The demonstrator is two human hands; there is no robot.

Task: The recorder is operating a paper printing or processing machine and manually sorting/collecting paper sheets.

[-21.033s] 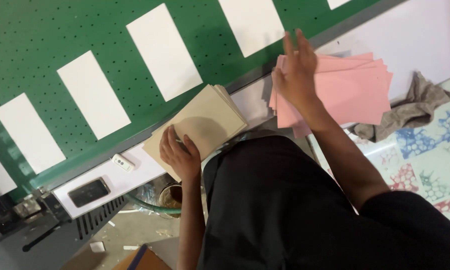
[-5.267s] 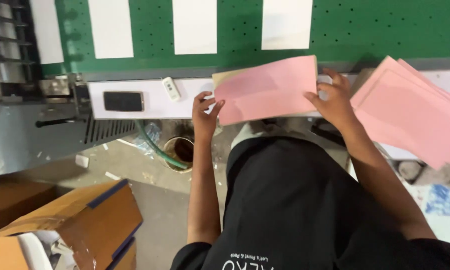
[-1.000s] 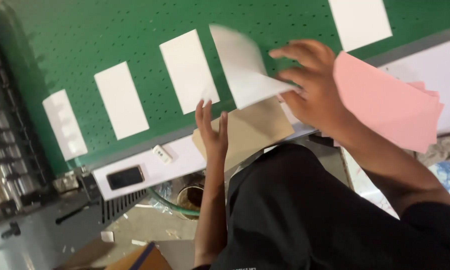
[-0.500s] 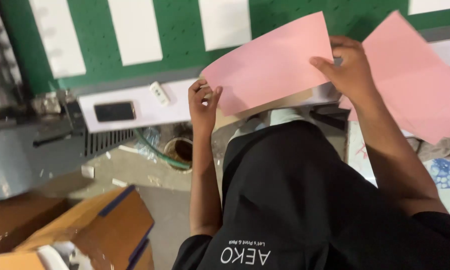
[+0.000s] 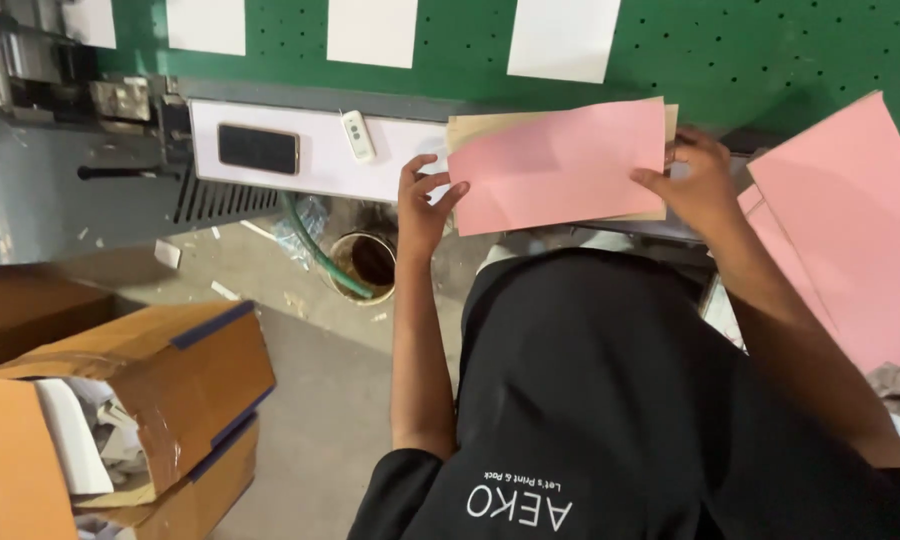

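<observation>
Even, soft light fills the room; shadows are faint, the view sharp, with no glare or blur.

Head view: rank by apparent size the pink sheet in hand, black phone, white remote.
1. Pink paper sheet, held at both ends.
2. Black rectangular phone.
3. Small white remote.
Phone and remote lie on the same white ledge.

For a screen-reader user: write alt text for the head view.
Both hands, left hand and right hand, hold a pink sheet on a tan stack, beside a green belt carrying white sheets.
</observation>
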